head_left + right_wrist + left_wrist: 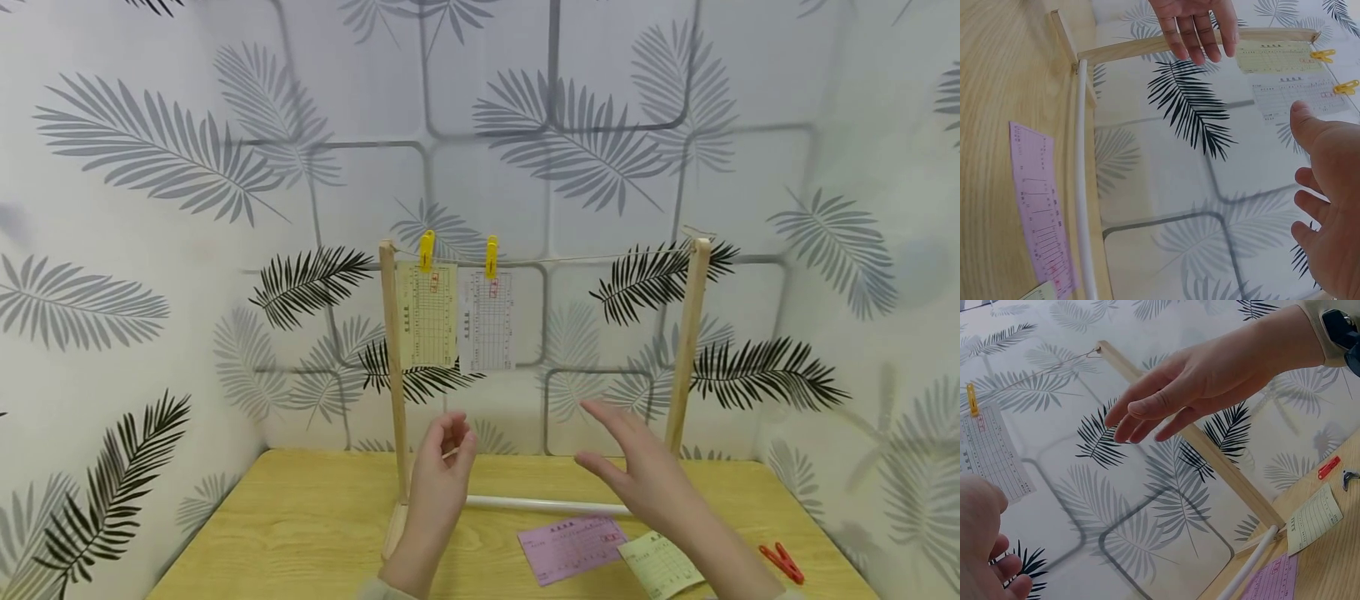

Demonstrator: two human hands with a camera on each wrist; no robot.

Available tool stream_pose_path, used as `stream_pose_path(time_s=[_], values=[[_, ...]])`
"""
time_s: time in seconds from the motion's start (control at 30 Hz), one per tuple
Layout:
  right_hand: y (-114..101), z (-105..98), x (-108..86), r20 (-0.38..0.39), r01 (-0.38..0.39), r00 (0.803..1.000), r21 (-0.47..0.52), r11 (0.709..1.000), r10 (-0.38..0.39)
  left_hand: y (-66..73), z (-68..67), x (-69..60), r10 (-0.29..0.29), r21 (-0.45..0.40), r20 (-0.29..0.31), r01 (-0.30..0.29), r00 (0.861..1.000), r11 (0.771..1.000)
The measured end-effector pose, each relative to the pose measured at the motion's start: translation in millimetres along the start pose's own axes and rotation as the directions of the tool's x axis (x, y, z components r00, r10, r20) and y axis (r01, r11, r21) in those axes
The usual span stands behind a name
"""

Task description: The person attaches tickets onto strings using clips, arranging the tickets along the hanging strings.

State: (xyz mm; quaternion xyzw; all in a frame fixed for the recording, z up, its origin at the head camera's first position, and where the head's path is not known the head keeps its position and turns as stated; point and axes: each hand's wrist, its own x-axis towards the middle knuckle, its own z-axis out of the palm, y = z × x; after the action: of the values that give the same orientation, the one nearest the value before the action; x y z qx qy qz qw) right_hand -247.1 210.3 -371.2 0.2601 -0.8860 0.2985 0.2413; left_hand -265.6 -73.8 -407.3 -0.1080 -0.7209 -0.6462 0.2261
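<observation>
My left hand (438,483) is raised in front of the left post, fingers loosely bent and nothing in them. To its right, my right hand (648,467) hovers before the right post, thumb and fingers spread apart, also holding nothing. Above and behind the hands, a yellow slip (428,321) and a white slip (487,325) hang side by side from a string (592,257). One yellow clothespin (427,250) grips the yellow slip, and another yellow clothespin (491,257) the white slip. On the tabletop below lie a purple slip (572,548) and a second yellow slip (660,565).
The string runs between a left wooden post (392,358) and a right wooden post (687,342). Low down, a white rod (547,505) joins them. A red clothespin (782,563) lies at the right, near a dark grey clip (1350,479). Leaf-patterned walls surround the wooden table (300,517).
</observation>
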Motion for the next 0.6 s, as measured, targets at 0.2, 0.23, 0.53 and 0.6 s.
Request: stream_pose_path(time_s=[0.2,0.23,0.53,0.6], values=[[9,3,-15.1,0.001,-0.029,1.0,0.019,0.999,0.029,-4.9,4.7,-3.1,-0.017,-0.022,0.037,0.018,0.999,1.0],[10,4,-17.4,0.001,-0.037,0.999,0.021,0.999,0.037,-6.7,5.7,-3.5,-0.019,-0.023,0.052,0.02,0.998,1.0],[25,6,-36.7,0.004,-0.1,0.995,0.018,0.995,0.1,-17.9,14.8,-11.7,-0.067,0.052,0.143,0.06,0.988,0.997],[30,6,-40.4,0.007,-0.11,0.994,0.024,0.994,0.11,-18.7,16.7,-12.3,-0.062,0.064,0.156,0.053,0.986,0.997]])
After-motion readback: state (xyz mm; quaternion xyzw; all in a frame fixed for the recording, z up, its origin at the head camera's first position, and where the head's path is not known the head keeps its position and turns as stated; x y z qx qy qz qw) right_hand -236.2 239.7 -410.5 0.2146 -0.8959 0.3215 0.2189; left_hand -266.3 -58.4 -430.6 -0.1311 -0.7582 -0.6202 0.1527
